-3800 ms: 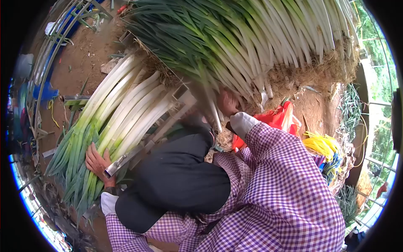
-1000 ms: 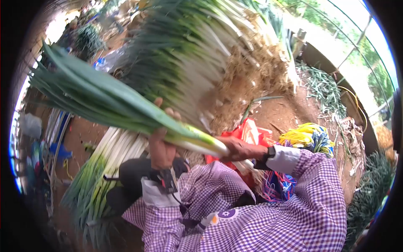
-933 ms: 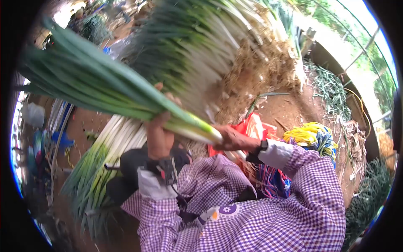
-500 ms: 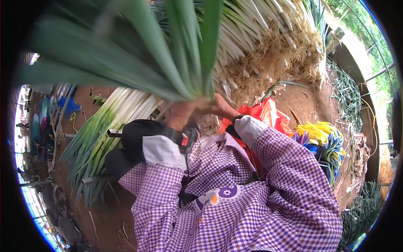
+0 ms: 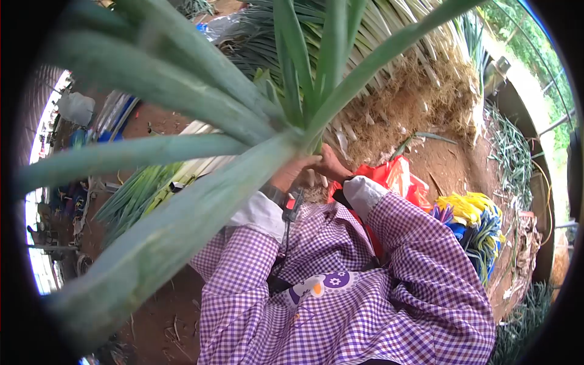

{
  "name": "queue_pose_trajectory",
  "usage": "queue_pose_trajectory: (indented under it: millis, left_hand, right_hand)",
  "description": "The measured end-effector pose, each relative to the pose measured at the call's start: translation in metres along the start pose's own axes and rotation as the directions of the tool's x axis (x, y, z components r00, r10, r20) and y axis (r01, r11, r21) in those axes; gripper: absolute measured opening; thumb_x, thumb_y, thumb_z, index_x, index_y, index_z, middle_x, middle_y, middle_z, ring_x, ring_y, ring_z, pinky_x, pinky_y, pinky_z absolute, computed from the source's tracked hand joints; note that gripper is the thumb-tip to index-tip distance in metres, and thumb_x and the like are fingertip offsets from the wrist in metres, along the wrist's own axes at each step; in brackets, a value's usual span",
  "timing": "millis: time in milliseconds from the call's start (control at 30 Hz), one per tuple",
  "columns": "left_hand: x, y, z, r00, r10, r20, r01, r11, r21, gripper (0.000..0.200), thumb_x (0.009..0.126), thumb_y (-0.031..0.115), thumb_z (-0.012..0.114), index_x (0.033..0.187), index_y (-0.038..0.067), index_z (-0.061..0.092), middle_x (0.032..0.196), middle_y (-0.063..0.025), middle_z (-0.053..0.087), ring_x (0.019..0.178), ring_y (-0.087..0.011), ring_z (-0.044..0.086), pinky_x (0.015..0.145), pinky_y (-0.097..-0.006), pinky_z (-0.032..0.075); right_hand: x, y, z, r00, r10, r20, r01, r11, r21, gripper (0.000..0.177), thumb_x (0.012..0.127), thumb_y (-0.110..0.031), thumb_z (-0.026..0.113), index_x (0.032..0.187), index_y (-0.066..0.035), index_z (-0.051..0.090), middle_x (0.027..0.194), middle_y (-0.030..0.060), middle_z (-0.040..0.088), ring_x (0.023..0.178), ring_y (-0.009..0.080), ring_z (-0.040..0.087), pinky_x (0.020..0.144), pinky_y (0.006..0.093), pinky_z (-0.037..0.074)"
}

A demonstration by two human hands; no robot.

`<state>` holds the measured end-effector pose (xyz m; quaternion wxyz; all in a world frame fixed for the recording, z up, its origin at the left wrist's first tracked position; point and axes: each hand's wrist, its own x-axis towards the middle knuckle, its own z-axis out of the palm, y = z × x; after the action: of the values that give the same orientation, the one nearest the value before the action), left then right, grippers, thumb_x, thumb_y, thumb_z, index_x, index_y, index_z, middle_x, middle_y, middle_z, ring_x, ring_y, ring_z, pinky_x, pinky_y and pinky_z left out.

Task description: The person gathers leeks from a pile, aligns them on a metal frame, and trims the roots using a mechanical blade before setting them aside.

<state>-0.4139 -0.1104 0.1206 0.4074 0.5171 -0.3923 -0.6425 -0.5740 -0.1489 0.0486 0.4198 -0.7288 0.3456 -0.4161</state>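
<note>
A green onion [image 5: 298, 131] with long, thick leaves stands upright in front of me, its leaves fanned toward the camera. My left hand [image 5: 293, 173] is closed round its stem just below the leaves. Close against it, my right hand [image 5: 332, 164] is also closed on the stem; the fingertips of both hands are partly hidden. Pale stem ends show dimly beneath the hands. To the left lies a pile of green onions [image 5: 143, 185], largely covered by the leaves. An orange-red plastic bag [image 5: 398, 182] is beside my right wrist.
A large heap of green onions [image 5: 420, 73] with roots toward me lies ahead. Yellow and blue ties [image 5: 471, 213] are bundled at the right. Loose cut leaves [image 5: 510, 158] lie along the right wall, and a pale bag [image 5: 76, 108] is at the far left.
The green onion's leaves have swung and spread, now crossing the left foreground and reaching to the upper right. Both hands have shifted slightly right and down in view, still gripping it.
</note>
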Motion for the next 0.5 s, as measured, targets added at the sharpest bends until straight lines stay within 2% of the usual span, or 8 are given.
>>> queue_pose_trajectory:
  millis: [133,233,267,300,333,367,467,500]
  left_hand:
    - [0.0,0.014,-0.003,0.995,0.052,-0.087,-0.055,0.998,-0.026,0.059,0.072,0.019,0.093,0.122,0.003,0.067,0.115,-0.0058,0.069,0.103,-0.0169,0.066,0.087,-0.0307,0.055]
    - [0.005,0.032,-0.006,0.934,0.337,-0.119,-0.323,0.939,0.119,0.052,0.071,0.014,0.092,0.116,0.0,0.067,0.111,-0.0059,0.07,0.099,-0.0171,0.067,0.085,-0.0308,0.055]
    - [0.008,0.039,-0.006,0.87,0.474,-0.138,-0.456,0.878,0.143,0.049,0.071,0.013,0.091,0.113,0.0,0.069,0.105,-0.0073,0.072,0.092,-0.0184,0.069,0.08,-0.0324,0.057]
    - [0.011,0.047,-0.006,0.786,0.599,-0.152,-0.576,0.799,0.171,0.046,0.071,0.012,0.091,0.109,0.0,0.07,0.1,-0.0086,0.073,0.085,-0.0196,0.071,0.075,-0.034,0.059]
    - [0.009,0.059,-0.006,0.686,0.71,-0.158,-0.681,0.704,0.202,0.042,0.071,0.012,0.091,0.106,0.0,0.071,0.094,-0.01,0.075,0.079,-0.0209,0.072,0.07,-0.0355,0.06]
    - [0.005,0.07,-0.006,0.714,0.67,-0.204,-0.659,0.741,0.126,0.041,0.072,0.008,0.09,0.106,-0.001,0.07,0.096,-0.0092,0.074,0.081,-0.0189,0.072,0.073,-0.0334,0.06]
    - [-0.013,0.101,-0.007,0.85,0.455,-0.264,-0.508,0.841,-0.186,0.039,0.073,0.007,0.088,0.107,-0.001,0.07,0.097,-0.008,0.074,0.086,-0.0164,0.072,0.079,-0.031,0.059]
    - [-0.019,0.11,-0.008,0.822,0.468,-0.323,-0.518,0.852,-0.082,0.036,0.075,0.004,0.086,0.107,-0.001,0.07,0.097,-0.007,0.074,0.089,-0.0142,0.071,0.083,-0.0291,0.057]
  right_hand:
    - [0.019,-0.004,0.001,0.994,0.092,0.059,-0.101,0.976,0.194,0.046,0.079,-0.01,0.082,0.121,-0.001,0.066,0.111,0.0136,0.075,0.101,0.019,0.067,0.09,0.0382,0.054]
    - [0.042,-0.026,-0.013,0.982,0.094,0.163,-0.117,0.983,0.138,0.047,0.078,-0.006,0.082,0.122,0.001,0.066,0.108,0.0115,0.076,0.096,0.0157,0.068,0.083,0.0353,0.056]
    - [0.052,-0.038,-0.019,0.972,0.099,0.215,-0.121,0.989,0.091,0.046,0.078,-0.004,0.081,0.122,0.001,0.067,0.107,0.0117,0.076,0.095,0.015,0.068,0.082,0.0348,0.056]
    - [0.062,-0.058,-0.023,0.974,0.005,0.228,-0.047,0.983,0.179,0.044,0.08,-0.004,0.08,0.121,0.001,0.067,0.104,0.0132,0.077,0.091,0.0156,0.07,0.078,0.0343,0.057]
    - [0.074,-0.057,-0.024,0.967,-0.024,0.252,-0.019,0.986,0.164,0.038,0.081,-0.005,0.081,0.116,0.002,0.069,0.096,0.0117,0.077,0.084,0.0144,0.071,0.072,0.033,0.057]
    - [0.083,-0.056,-0.027,0.958,-0.038,0.284,-0.013,0.984,0.176,0.036,0.08,-0.006,0.082,0.113,0.002,0.069,0.091,0.0109,0.077,0.081,0.0139,0.071,0.07,0.0327,0.057]
    - [0.106,-0.091,-0.035,0.938,-0.004,0.346,0.009,1.0,-0.013,0.036,0.076,-0.014,0.085,0.103,0.002,0.069,0.084,0.0098,0.074,0.075,0.0153,0.068,0.067,0.0335,0.054]
    - [0.111,-0.109,-0.033,0.937,0.012,0.349,0.015,0.997,-0.076,0.037,0.075,-0.017,0.086,0.1,0.002,0.068,0.082,0.0094,0.073,0.073,0.0158,0.067,0.066,0.0338,0.053]
